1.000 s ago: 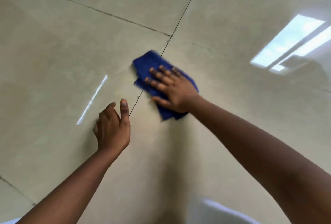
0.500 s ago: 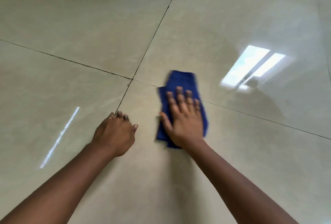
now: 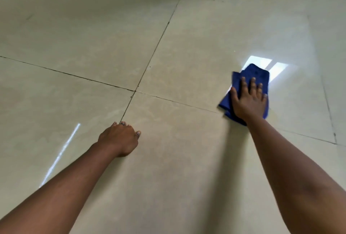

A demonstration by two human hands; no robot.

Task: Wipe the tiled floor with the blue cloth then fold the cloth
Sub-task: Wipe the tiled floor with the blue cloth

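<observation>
The blue cloth (image 3: pixel 256 73) lies bunched flat on the glossy beige tiled floor (image 3: pixel 93 37) at the right. My right hand (image 3: pixel 248 100) presses down on it, palm flat and fingers spread, covering its near half. My left hand (image 3: pixel 119 138) rests on the floor at centre left, fingers curled under, beside a dark grout line and holding nothing. About half a tile separates the two hands.
Dark grout lines cross at a junction (image 3: pixel 135 91) just beyond my left hand. A bright window reflection (image 3: pixel 275 68) sits right behind the cloth, and a thin light streak (image 3: pixel 61 153) runs along the tile at the left.
My right hand has slid the cloth to the right, away from the grout junction and up to the window reflection. My left hand has stayed planted on the floor.
</observation>
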